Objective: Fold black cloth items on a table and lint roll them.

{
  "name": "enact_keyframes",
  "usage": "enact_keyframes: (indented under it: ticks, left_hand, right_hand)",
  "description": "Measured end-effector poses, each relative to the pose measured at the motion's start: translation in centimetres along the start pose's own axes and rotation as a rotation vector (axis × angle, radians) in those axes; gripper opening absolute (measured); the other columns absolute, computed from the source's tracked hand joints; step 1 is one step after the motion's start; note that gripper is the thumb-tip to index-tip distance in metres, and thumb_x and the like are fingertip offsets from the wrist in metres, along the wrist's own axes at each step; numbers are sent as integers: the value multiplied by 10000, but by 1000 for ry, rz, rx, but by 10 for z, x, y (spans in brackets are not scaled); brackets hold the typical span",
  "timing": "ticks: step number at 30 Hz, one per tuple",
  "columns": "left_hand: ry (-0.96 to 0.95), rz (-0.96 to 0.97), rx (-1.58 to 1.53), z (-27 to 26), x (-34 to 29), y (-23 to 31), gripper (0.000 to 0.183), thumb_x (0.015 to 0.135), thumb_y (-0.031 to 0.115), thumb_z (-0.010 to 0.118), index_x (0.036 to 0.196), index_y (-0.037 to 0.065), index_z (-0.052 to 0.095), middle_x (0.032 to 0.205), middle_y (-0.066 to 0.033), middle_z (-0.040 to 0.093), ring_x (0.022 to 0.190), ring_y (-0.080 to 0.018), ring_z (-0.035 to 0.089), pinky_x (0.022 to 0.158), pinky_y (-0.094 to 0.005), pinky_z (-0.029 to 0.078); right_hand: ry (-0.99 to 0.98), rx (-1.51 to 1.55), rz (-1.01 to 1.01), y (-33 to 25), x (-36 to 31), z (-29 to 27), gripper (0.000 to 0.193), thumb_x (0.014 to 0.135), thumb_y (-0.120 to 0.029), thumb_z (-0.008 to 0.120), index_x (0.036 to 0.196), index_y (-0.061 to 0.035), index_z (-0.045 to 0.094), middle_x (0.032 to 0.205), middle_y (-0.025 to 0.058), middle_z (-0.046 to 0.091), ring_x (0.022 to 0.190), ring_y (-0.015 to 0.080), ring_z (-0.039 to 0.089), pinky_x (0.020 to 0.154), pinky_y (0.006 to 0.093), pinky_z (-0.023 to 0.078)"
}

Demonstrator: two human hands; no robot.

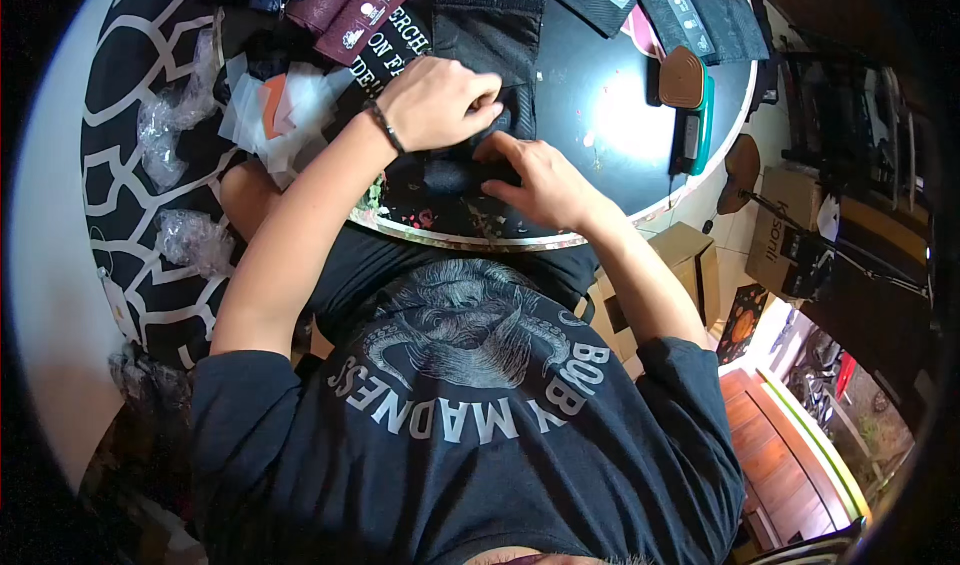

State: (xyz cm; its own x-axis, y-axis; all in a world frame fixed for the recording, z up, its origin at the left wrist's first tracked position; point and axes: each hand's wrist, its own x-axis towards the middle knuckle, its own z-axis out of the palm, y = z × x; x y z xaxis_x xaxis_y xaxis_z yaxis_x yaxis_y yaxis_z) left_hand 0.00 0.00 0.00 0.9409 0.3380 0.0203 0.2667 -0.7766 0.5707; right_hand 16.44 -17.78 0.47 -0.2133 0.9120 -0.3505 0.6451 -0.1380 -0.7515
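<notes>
A black piece of fabric (485, 40) lies on the round dark tabletop (590, 180), its flat far part stretching away from my hands. Over its middle, my left hand (435, 103) is curled into a fist; what its fingers hold is hidden underneath. My right hand (540, 183) sits closer to me, thumb and fingers bent around the near, bunched part of the black fabric. Both hands are close together. Black cloth with white lettering (405, 35) shows beyond my left wrist.
Rolled maroon fabric pieces (350, 10) with labels lie at the far left, dark labelled ones (690, 23) at the far right. A teal-green tool (697, 130) touches a brown rounded pad (683, 77). Clear plastic wrap (190, 243) lies left; a cardboard box (685, 255) stands right.
</notes>
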Motion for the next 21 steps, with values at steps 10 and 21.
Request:
enact_keyframes:
  ticks: [10,21]
  left_hand:
    - [-119,56,85,13,-67,25,510,777,371,925,1141,44,779,1600,-286,600,1486,-420,591,1207,-504,510]
    - [-109,5,63,9,-68,24,433,849,388,882,1106,44,825,1590,-225,640,1494,-354,597,1190,-490,516]
  right_hand:
    - [4,193,-15,2,4,-7,385,929,-120,848,1263,9,707,1233,211,804,1186,376,772,1068,432,576]
    - [255,-250,-463,16,-9,-1,432,821,-176,899,1207,-32,768,1194,128,765,1185,333,721,1068,435,584]
